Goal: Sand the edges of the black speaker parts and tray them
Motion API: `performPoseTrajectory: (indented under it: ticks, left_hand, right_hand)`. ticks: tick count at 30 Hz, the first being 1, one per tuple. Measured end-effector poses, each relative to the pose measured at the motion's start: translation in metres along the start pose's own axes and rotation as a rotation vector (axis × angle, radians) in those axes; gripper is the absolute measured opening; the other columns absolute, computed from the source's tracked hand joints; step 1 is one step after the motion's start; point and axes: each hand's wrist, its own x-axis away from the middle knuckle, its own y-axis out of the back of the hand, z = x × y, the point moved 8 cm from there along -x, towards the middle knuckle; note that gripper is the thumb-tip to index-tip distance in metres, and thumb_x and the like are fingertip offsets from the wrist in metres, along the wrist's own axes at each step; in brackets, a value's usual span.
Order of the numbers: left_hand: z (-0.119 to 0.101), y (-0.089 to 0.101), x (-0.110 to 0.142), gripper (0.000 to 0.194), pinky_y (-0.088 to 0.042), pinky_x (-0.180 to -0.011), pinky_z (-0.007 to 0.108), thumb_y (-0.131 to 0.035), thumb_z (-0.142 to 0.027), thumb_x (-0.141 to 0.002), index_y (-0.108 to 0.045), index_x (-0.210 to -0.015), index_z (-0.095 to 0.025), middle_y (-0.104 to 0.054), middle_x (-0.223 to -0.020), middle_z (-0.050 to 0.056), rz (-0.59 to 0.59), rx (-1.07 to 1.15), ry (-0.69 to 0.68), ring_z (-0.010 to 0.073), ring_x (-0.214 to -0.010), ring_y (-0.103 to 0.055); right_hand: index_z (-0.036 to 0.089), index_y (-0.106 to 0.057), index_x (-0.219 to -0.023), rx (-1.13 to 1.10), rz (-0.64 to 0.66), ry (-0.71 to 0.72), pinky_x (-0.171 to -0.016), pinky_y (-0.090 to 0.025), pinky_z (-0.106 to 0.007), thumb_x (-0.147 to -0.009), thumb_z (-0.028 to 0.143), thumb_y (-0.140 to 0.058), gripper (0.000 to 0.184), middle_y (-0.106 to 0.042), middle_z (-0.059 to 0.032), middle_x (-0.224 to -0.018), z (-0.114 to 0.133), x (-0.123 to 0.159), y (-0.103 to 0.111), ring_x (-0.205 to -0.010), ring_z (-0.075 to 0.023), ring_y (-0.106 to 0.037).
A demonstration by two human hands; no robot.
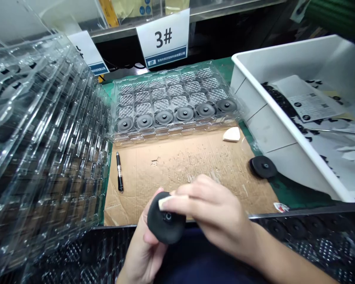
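My left hand (142, 252) grips a round black rubber disc (165, 225) from below, near the front edge of a brown cardboard sheet (180, 161). My right hand (213, 213) reaches over it, fingers closed on a small whitish piece (165, 202) pressed against the disc's top face. Further back lies a clear plastic tray (171, 88) whose front row holds several identical black discs (164, 117). Another black disc (264, 166) lies loose to the right of the cardboard.
A tall stack of clear trays (41, 150) fills the left. A white bin (284, 118) with papers and black parts stands right. A pen (119, 177) and a white wedge (232, 134) lie on the cardboard. Dark trays (313, 240) sit at the front. A "3#" sign (164, 39) hangs behind.
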Motion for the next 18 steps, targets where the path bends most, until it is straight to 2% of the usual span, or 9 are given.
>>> performPoseTrajectory:
  ticks: [3,5,7,10,12,14,16,18]
  left_hand:
    - [-0.005,-0.010,0.002,0.064,-0.037,-0.103,0.038,-0.076,-0.047,-0.051,-0.063,-0.112,-0.031,-0.063,-0.122,0.005,0.085,0.046,0.017,0.0292,-0.111,-0.057]
    - [-0.008,-0.015,0.002,0.058,-0.042,-0.099,0.033,-0.074,-0.045,-0.058,-0.061,-0.113,-0.034,-0.061,-0.125,0.003,0.165,0.098,-0.004,0.0269,-0.110,-0.058]
    - [-0.008,-0.017,0.001,0.054,-0.043,-0.098,0.029,-0.070,-0.045,-0.063,-0.060,-0.115,-0.034,-0.062,-0.125,0.002,0.214,0.136,-0.025,0.0250,-0.112,-0.057]
    - [-0.006,-0.018,-0.001,0.054,-0.042,-0.098,0.030,-0.067,-0.048,-0.063,-0.060,-0.115,-0.033,-0.064,-0.121,0.001,0.238,0.161,-0.009,0.0249,-0.113,-0.056]
    - [-0.006,-0.020,-0.001,0.054,-0.041,-0.099,0.032,-0.069,-0.048,-0.061,-0.062,-0.113,-0.033,-0.066,-0.119,0.001,0.223,0.146,0.010,0.0250,-0.112,-0.057]
    - [-0.007,-0.022,0.001,0.053,-0.040,-0.100,0.034,-0.070,-0.047,-0.059,-0.064,-0.110,-0.033,-0.067,-0.117,0.002,0.182,0.112,0.029,0.0249,-0.108,-0.060]
    - [-0.006,-0.024,0.004,0.054,-0.039,-0.101,0.037,-0.072,-0.048,-0.056,-0.065,-0.107,-0.033,-0.068,-0.114,0.002,0.143,0.082,0.038,0.0252,-0.104,-0.062]
    - [-0.002,-0.025,0.008,0.055,-0.039,-0.101,0.037,-0.074,-0.047,-0.054,-0.066,-0.106,-0.033,-0.069,-0.113,0.002,0.124,0.073,0.041,0.0260,-0.105,-0.061]
  right_hand:
    - [0.021,-0.064,-0.100,-0.100,0.000,-0.316,-0.070,-0.048,-0.022,-0.089,0.013,-0.047,0.021,-0.068,-0.0015,-0.088,-0.039,0.016,0.001,-0.079,-0.0113,-0.061]
    - [0.022,-0.064,-0.099,-0.077,0.004,-0.492,-0.068,-0.049,-0.022,-0.089,0.016,-0.049,0.020,-0.068,-0.0020,-0.089,-0.058,0.039,-0.001,-0.079,-0.0123,-0.062]
    - [0.023,-0.064,-0.102,-0.057,0.070,-0.571,-0.068,-0.051,-0.023,-0.089,0.018,-0.047,0.021,-0.067,-0.0029,-0.090,-0.069,0.063,-0.015,-0.080,-0.0134,-0.063]
    - [0.021,-0.064,-0.102,0.004,0.174,-0.580,-0.069,-0.052,-0.027,-0.088,0.019,-0.047,0.022,-0.067,-0.0040,-0.087,-0.078,0.089,-0.039,-0.079,-0.0158,-0.064]
    - [0.020,-0.065,-0.098,0.048,0.191,-0.590,-0.068,-0.052,-0.030,-0.088,0.019,-0.048,0.020,-0.068,-0.0040,-0.084,-0.083,0.093,-0.045,-0.077,-0.0173,-0.064]
    - [0.020,-0.063,-0.097,0.075,0.149,-0.619,-0.068,-0.052,-0.031,-0.089,0.020,-0.046,0.019,-0.068,-0.0050,-0.087,-0.085,0.085,-0.036,-0.079,-0.0184,-0.064]
    - [0.020,-0.060,-0.101,0.089,0.058,-0.611,-0.069,-0.050,-0.030,-0.090,0.021,-0.045,0.019,-0.067,-0.0054,-0.094,-0.074,0.066,-0.015,-0.082,-0.0176,-0.062]
    - [0.022,-0.057,-0.107,0.081,-0.048,-0.447,-0.068,-0.047,-0.027,-0.090,0.019,-0.046,0.020,-0.067,-0.0036,-0.094,-0.045,0.040,0.007,-0.080,-0.0149,-0.061]
